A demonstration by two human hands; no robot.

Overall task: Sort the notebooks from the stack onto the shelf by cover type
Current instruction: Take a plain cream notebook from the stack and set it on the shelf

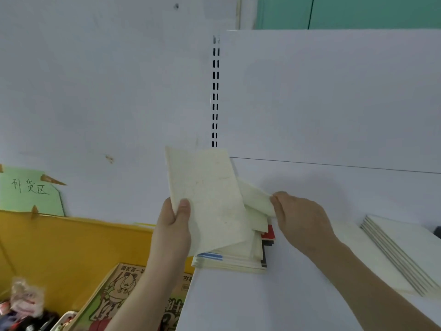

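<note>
We're holding the top notebook [210,199] up off the stack [238,261], left hand [173,225] gripping its left edge, right hand [300,218] pinching a page. Its long axis is running twelve to six. We're eyeing the sorted pile [405,254] at three o'clock, nearer our right hand.

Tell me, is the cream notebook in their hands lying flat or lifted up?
Lifted: the cream notebook tilts upward off the stack, with the left hand gripping its edge.

Cream notebook [210,197] tilted upright, lifted off the stack [233,259] at centre. Sorted pile of pale notebooks [405,254] lying flat at four o'clock on the white shelf [298,295].
</note>
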